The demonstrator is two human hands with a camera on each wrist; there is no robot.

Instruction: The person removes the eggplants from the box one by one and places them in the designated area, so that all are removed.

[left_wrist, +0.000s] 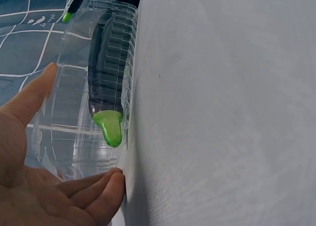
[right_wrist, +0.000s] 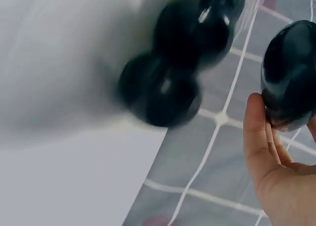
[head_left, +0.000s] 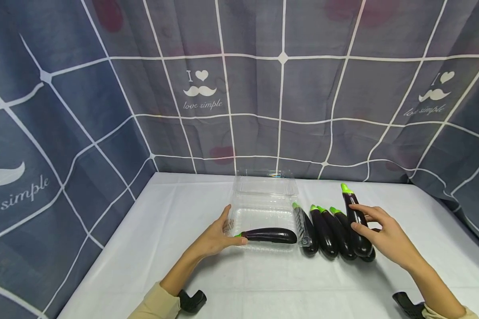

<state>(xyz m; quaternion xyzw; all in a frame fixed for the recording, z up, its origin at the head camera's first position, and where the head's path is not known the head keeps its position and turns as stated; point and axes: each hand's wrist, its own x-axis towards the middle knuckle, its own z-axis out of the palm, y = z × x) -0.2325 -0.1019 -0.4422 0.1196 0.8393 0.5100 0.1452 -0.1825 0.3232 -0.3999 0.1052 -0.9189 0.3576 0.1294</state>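
My left hand (head_left: 217,235) holds the left end of a clear plastic clamshell container (head_left: 263,215), thumb near the front rim and fingers toward the back corner. One dark eggplant (head_left: 269,235) lies crosswise along the container's front side, its green stem end (left_wrist: 109,128) toward my left hand. My right hand (head_left: 383,230) grips another eggplant (head_left: 356,217) between thumb and fingers, green tip pointing away. It is lifted over the right end of a row of eggplants (head_left: 323,232). The container's right wall overlaps the leftmost eggplant in the head view.
The container's transparent lid (head_left: 265,185) stands open at the back. A white cloth (head_left: 175,208) covers the table. Grey checked curtains (head_left: 255,88) hang behind and at both sides. Black wrist mounts (head_left: 192,302) sit below both hands.
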